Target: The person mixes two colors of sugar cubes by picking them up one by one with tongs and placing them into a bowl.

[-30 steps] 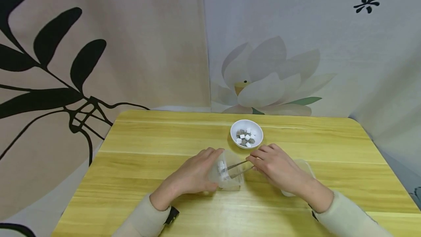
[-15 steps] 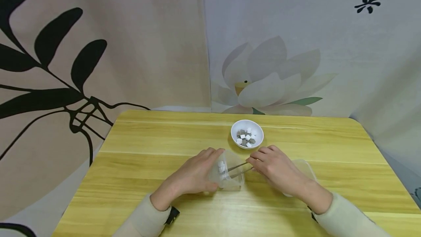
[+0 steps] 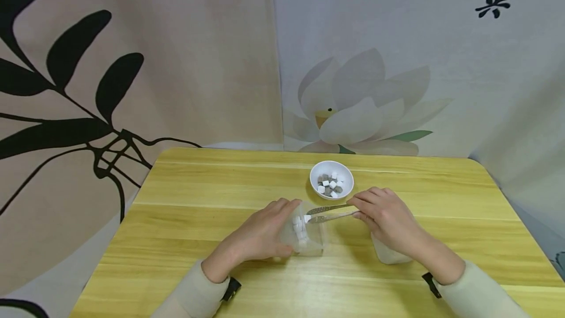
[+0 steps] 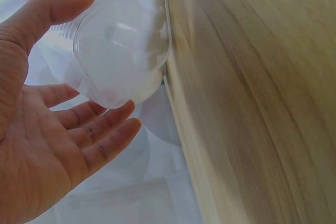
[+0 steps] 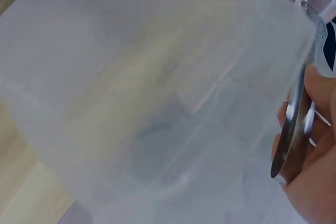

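Note:
My left hand (image 3: 260,232) holds a clear plastic container (image 3: 312,245) tipped on its side, its mouth facing right. White cubes (image 4: 151,30) lie along the lower wall inside. My right hand (image 3: 388,220) grips metal tongs (image 3: 328,218) with patterned tips, which reach into the mouth of the container. A white cube (image 3: 306,218) shows at the tong tips; whether they pinch it firmly is hard to tell. Behind the hands stands a white bowl (image 3: 346,173) with several white and grey cubes (image 3: 332,184).
A translucent plastic lid (image 3: 390,255) lies on the table under my right hand, partly hidden by it, and fills much of the right wrist view. The wooden table (image 3: 212,185) ends at a printed curtain (image 3: 220,63) behind.
My right hand has moved right and slightly away from me, drawing the tongs partly out of the container. A white cube now shows at their tips. My left hand stays put.

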